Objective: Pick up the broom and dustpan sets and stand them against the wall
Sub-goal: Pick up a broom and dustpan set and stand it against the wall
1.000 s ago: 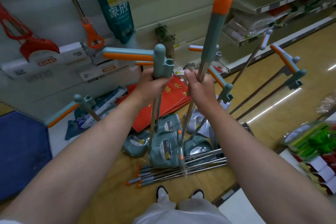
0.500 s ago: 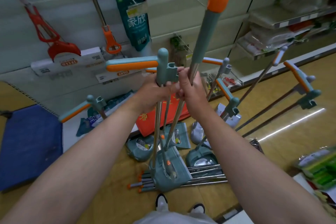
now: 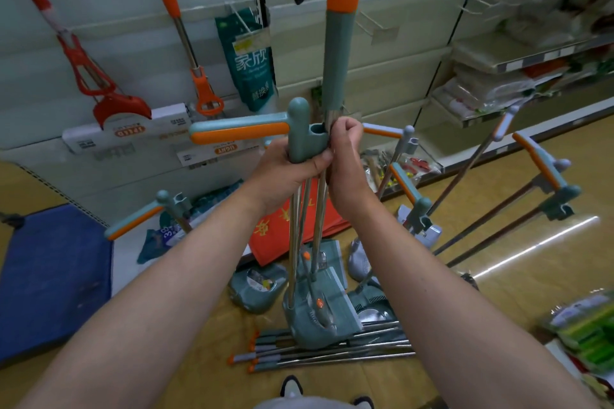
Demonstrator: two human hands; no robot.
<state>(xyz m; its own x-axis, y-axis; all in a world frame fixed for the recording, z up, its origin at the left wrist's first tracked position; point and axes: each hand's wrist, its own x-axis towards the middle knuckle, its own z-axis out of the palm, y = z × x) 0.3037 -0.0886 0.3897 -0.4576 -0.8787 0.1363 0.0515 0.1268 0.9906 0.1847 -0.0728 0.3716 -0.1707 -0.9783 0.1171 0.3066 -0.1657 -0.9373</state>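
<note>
I hold one teal-and-orange broom and dustpan set upright in front of me. My left hand (image 3: 292,169) grips the dustpan handle (image 3: 239,129) just below its T-shaped top. My right hand (image 3: 344,156) is closed on the broom pole (image 3: 340,40) where it meets the clip on that handle. The two metal poles run down to the teal dustpan (image 3: 315,315) resting on the floor. Other sets lean against the low shelf at left (image 3: 139,219) and at right (image 3: 545,176).
Several loose metal poles (image 3: 325,349) lie on the floor by my feet. A red bag (image 3: 282,229), a blue mat (image 3: 50,276), more dustpans (image 3: 257,289), orange mops (image 3: 99,76) on the wall panel and stocked shelves (image 3: 498,76) surround the spot.
My right hand brought the broom pole leftward until it meets the dustpan handle's clip. The two hands are now together, and the view has tilted up slightly.
</note>
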